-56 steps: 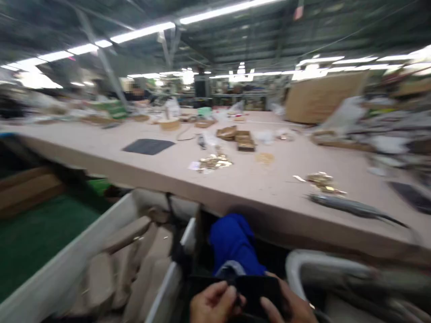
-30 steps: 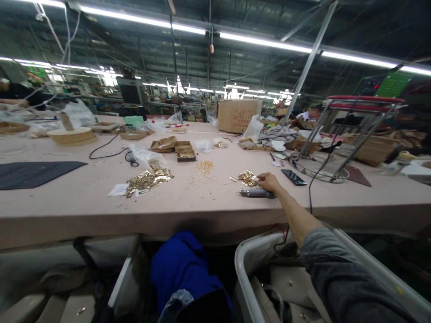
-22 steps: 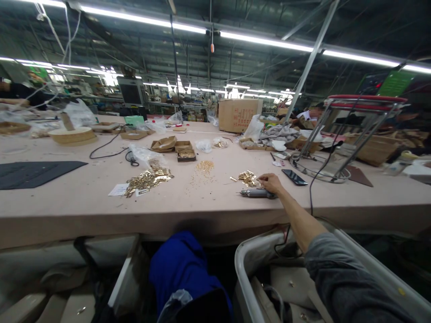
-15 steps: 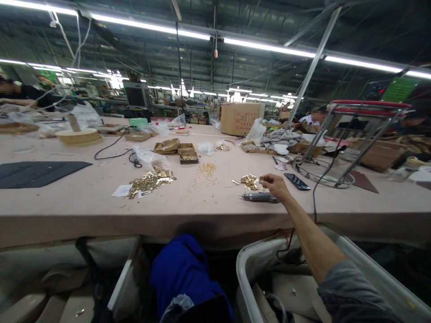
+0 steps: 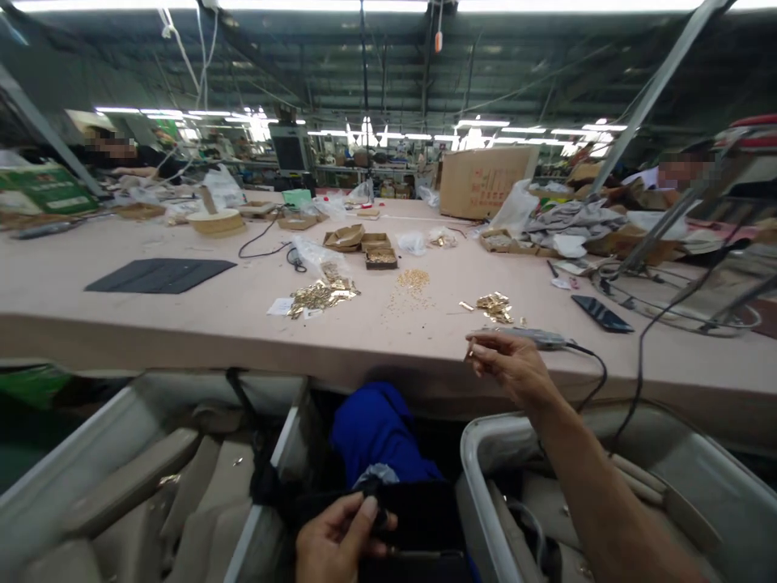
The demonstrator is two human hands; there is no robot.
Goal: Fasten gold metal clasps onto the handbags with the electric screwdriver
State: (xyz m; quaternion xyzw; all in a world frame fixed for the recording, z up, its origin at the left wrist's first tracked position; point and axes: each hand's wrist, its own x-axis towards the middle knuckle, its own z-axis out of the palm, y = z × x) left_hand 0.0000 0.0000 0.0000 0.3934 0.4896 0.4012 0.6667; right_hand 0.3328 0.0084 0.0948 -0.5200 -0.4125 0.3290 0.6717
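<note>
My right hand [image 5: 513, 368] is raised just in front of the table's front edge, thumb and fingertips pinched on a small metal piece [image 5: 470, 353]. Behind it on the table lies a grey electric screwdriver [image 5: 540, 338] with a cord. Just beyond sits a small pile of gold metal pieces [image 5: 494, 306]. Low in the view, my left hand [image 5: 340, 538] is closed on a small dark part [image 5: 382, 518] over a black flat item [image 5: 418, 526] across my lap; its exact kind is unclear. Tiny gold parts [image 5: 413, 280] and a larger heap of gold plates [image 5: 321, 300] are spread farther left.
A white bin [image 5: 479, 470] at right and another bin [image 5: 273, 478] at left hold beige bags. A phone [image 5: 600, 314], a stool [image 5: 643, 259], a black sheet [image 5: 161, 276], small boxes [image 5: 381, 258] and a large carton [image 5: 482, 182] are on the table. Other people sit farther back.
My right hand has drawn back from the small gold pile toward the table's front edge, with a small piece pinched. My left hand has come into view below. The view has tilted down and turned left.
</note>
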